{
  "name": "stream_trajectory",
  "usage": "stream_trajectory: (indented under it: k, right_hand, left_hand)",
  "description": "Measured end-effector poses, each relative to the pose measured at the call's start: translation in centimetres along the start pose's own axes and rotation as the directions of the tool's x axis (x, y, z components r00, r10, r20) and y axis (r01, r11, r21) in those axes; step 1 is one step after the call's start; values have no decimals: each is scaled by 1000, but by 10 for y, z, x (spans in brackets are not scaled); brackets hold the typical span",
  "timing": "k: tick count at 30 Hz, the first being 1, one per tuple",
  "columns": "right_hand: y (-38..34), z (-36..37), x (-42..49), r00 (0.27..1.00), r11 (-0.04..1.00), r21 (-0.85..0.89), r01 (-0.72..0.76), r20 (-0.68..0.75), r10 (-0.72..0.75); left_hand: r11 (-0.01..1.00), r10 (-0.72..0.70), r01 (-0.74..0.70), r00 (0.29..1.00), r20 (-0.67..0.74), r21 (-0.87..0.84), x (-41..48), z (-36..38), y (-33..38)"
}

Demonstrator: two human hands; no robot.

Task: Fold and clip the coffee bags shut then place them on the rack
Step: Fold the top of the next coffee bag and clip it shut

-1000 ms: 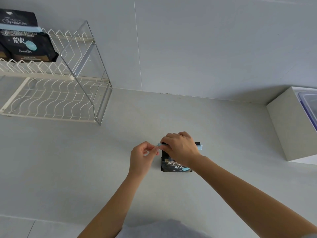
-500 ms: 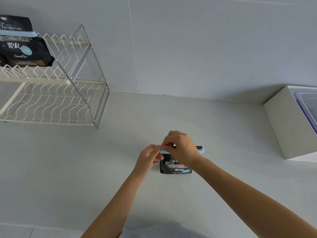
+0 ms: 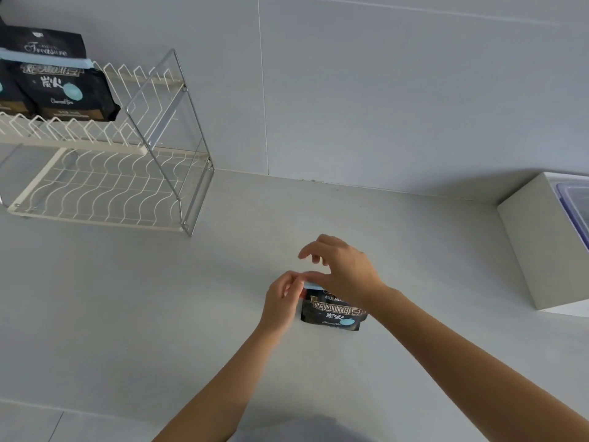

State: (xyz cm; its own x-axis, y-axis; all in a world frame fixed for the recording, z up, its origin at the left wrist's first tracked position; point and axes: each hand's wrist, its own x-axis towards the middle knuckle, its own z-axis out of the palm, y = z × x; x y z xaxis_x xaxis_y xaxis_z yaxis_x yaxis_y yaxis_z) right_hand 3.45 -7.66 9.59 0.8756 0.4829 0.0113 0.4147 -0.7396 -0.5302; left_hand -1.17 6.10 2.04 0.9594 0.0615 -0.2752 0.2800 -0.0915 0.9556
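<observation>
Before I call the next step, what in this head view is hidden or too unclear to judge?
- Blue clip: only a sliver shows; the right hand and left hand cover the rest, so whether it is fully closed is unknown.
- Coffee bag: its folded top is hidden by the hands.
- Rack: cut off by the left edge, so the bag count there is uncertain.
- Container on the white box: cut off by the right edge.

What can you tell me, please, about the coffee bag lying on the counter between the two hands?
The coffee bag is a small black pouch, glossy like foil or plastic, with pale lettering and a light blue dot. It lies on the grey counter, its top edge towards the wall. A light blue clip runs along that top. The left hand pinches the clip's left end; the right hand covers the upper right part, fingers lifted.
</observation>
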Motion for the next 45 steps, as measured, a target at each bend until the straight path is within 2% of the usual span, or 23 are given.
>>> stream_trajectory:
  k: [3,5,8,14,17,20,22,25,27,29,31,34,36,38,40,42,43,45]
  right_hand:
    - [10,1,-3,989,990,-127,-54,128,71]
    - [13,9,-8,990,989,-114,-90,98,102]
    - [12,18,-12,997,995,-81,-65,31,67]
    - [15,15,-19,994,995,83,-60,-85,67]
    - [17,14,-17,990,998,61,-30,-137,38]
    - [17,16,-16,994,1000,-2,17,-109,-17]
    - [16,15,-15,995,1000,19,25,-94,-23]
    - [16,11,-14,998,991,131,-11,-65,20]
    - [20,5,-12,998,981,187,-53,38,47]
    - [26,-7,-10,992,983,169,-67,119,48]
    - [38,-20,-16,991,987,131,-92,110,78]
    - [63,-32,-41,980,960,198,-199,66,190]
    - [74,-30,-58,959,909,314,-274,20,282]
    - [78,-23,-68,928,842,439,-314,-44,370]
    - [77,-15,-72,905,795,518,-315,-88,416]
    - [75,-9,-73,892,752,589,-296,-111,438]
    - [73,-7,-73,886,729,622,-285,-118,448]
    - [70,-4,-73,879,691,674,-262,-130,460]
  left_hand:
    - [999,-28,30,999,34,-45,2,0,2]
    - [995,-54,59,997,56,-81,0,2,3]
    - [985,-84,91,995,58,-148,-4,3,2]
    - [982,-39,55,995,93,-179,-6,7,6]
    - [983,-22,37,996,86,-177,-6,6,8]
    - [970,-70,87,994,82,-226,-8,4,2]
    - [959,-104,111,994,40,-259,-8,3,0]
    - [977,-90,94,995,34,-193,-3,2,2]
    - [985,-81,87,996,45,-146,0,0,4]
    - [993,-75,73,997,-13,-94,3,-6,5]
    - [999,-29,33,994,-106,39,8,-12,5]
    - [978,115,-81,978,-175,191,11,-14,18]
    - [914,298,-258,950,-87,312,12,-11,35]
    - [761,422,-441,894,153,477,15,-1,50]
    - [589,390,-557,831,397,586,19,14,63]
    - [460,378,-631,776,505,625,22,28,69]
    - [427,388,-648,761,519,631,23,32,70]
    - [430,384,-650,760,525,626,25,35,69]
